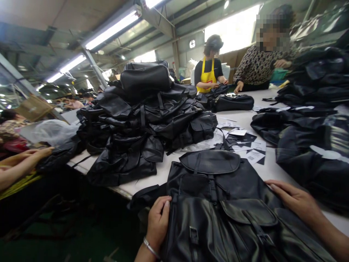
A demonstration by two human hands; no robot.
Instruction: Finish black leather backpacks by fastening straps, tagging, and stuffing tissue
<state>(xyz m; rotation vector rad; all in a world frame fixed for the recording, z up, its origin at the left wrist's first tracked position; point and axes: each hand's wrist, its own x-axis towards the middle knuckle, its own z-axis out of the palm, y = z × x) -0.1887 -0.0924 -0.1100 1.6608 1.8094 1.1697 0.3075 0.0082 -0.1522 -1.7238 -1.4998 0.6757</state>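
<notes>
A black leather-look backpack [201, 218] lies in front of me at the table's near edge, its flap, front pockets and buckled straps facing up. My left hand [159, 218], with a silver bangle at the wrist, grips the backpack's left side; its fingertips curl behind the edge, partly hidden. On the opposite side, my right hand [294, 198] holds the backpack's upper right edge between thumb and fingers. Just beyond the flap, printed cards and paper tags [253, 156] are scattered on the pale tabletop [268, 171].
A tall heap of black backpacks [144, 120] covers the table's left part. More black bags [313, 153] lie along the right. Two co-workers stand across the table, one in a yellow apron [208, 76]. Another person's arms [25, 163] reach in at far left beside a plastic bag [54, 133].
</notes>
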